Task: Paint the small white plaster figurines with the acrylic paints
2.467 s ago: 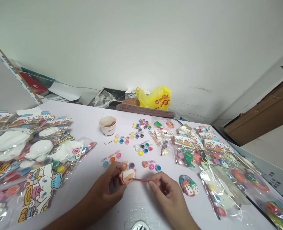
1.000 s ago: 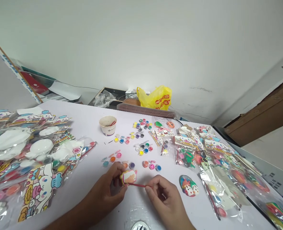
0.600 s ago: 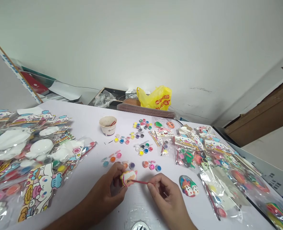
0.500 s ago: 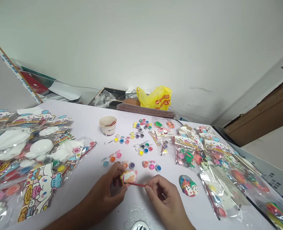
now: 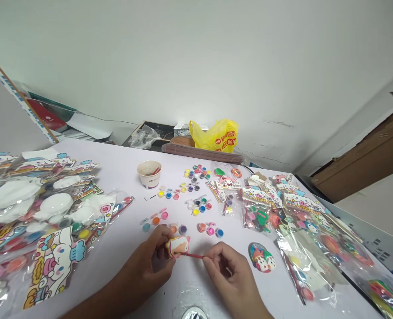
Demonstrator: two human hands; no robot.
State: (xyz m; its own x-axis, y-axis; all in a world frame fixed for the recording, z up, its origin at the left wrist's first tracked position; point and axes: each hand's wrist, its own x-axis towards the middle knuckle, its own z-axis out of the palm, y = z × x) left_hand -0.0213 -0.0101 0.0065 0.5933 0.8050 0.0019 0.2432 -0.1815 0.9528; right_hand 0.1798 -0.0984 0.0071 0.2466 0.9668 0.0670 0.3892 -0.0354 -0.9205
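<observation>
My left hand (image 5: 153, 257) is closed around the left edge of a small painted plaster figure (image 5: 180, 244), which has a yellow border, a white middle and a peach patch. Between the thumb and fingers of my right hand (image 5: 228, 274) is a thin red paintbrush (image 5: 194, 255). Its tip touches the lower part of the figure's face. Just beyond the figure lie open paint pots: a strip with pink and blue (image 5: 210, 230) and another with orange and pink (image 5: 155, 220). A finished-looking colourful plaster piece (image 5: 262, 258) rests right of my right hand.
A paper cup (image 5: 149, 174) with a brush inside stands behind the paints. Bagged white plaster kits (image 5: 55, 206) cover the left side; bagged painted pieces (image 5: 263, 219) lie right. A tape roll (image 5: 194, 313) sits at the front edge, a yellow bag (image 5: 214, 136) at the back.
The brush tip has shifted slightly left and up on the figure, with my right hand moving a little. My left hand keeps the figure in nearly the same place.
</observation>
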